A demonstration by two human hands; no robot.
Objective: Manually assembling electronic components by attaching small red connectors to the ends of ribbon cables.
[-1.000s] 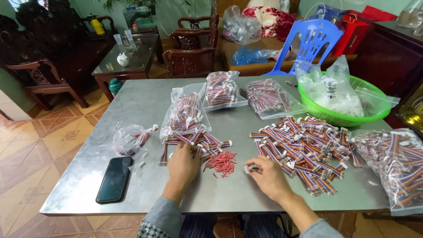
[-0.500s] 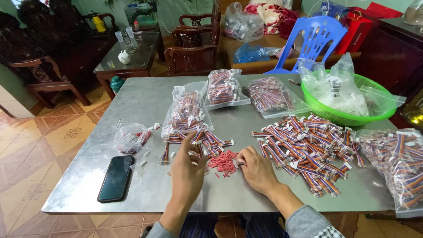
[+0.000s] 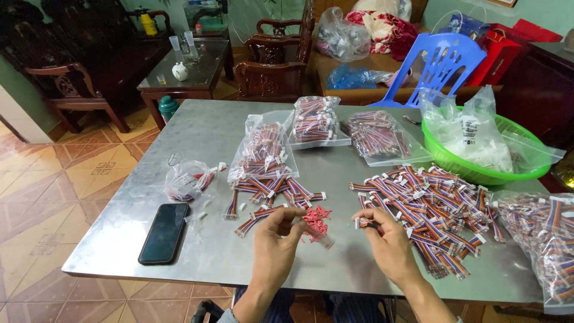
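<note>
Grey metal table (image 3: 179,239), seen from above, laid out as a sorting station. Left hand (image 3: 276,239): raised just over the front of the table, grip closed by the fingertips on a small red piece, directly beside the heap of red pieces (image 3: 315,219), so stock lies within a finger's reach. Right hand (image 3: 387,242): grip pinched on the white-plug end of one ribbon cable (image 3: 363,224), at the near edge of the loose cable pile (image 3: 427,215); the two hands face each other, apart, plug end turned toward the red piece. A second, smaller spread of cables (image 3: 272,194) lies left of centre, spilling from the mouth of an open clear bag (image 3: 263,149). Behind it, two more clear bags of cables, one (image 3: 315,119) upright-stacked, one (image 3: 376,134) flat. Far right, another clear bag (image 3: 550,239) hangs over the table's edge. Green round basket (image 3: 478,170) at back right, holding crumpled clear bags of white parts; a small white label with dark print shows, too small to read. Small knotted bag (image 3: 186,181), red and white contents, at left. Black phone (image 3: 164,232) face up, near the front left edge, well clear of the work.
</note>
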